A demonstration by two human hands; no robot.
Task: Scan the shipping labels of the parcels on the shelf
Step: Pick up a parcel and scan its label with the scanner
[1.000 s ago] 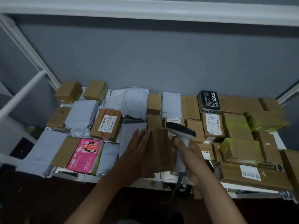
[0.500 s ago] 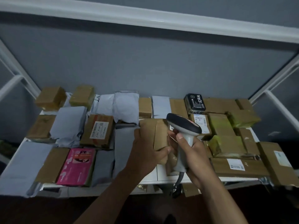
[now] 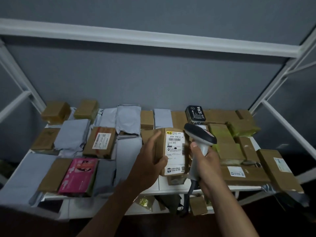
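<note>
While the left hand (image 3: 150, 161) holds a brown cardboard parcel (image 3: 172, 152) lifted just off the shelf (image 3: 171, 187), the white shipping label (image 3: 175, 152) faces up toward the camera. Grip of the left hand: fingers wrapped round the parcel's left side, thumb on the near face, so the label is left uncovered. Probable reason: barcode must be unobstructed for a read.

Right hand (image 3: 205, 166) grips the handle of the barcode scanner (image 3: 200, 135), fingers curled round it, thumb high on the neck. Scanner head sits just beside the parcel's right edge, dark top toward the camera. Its window appears to point away and down rather than at the label, though the lens itself is hidden, so not certain. Cable hangs below the handle, past the shelf front.

Other parcels lie flat and packed close on the shelf: grey mailer bags (image 3: 71, 134), a pink box (image 3: 78, 175), a labelled carton (image 3: 100, 141) at left, a black packet (image 3: 195, 113) at back.

Judgement: label is presented, scan not yet made. Next move calls for turning the scanner head onto the barcode.
</note>
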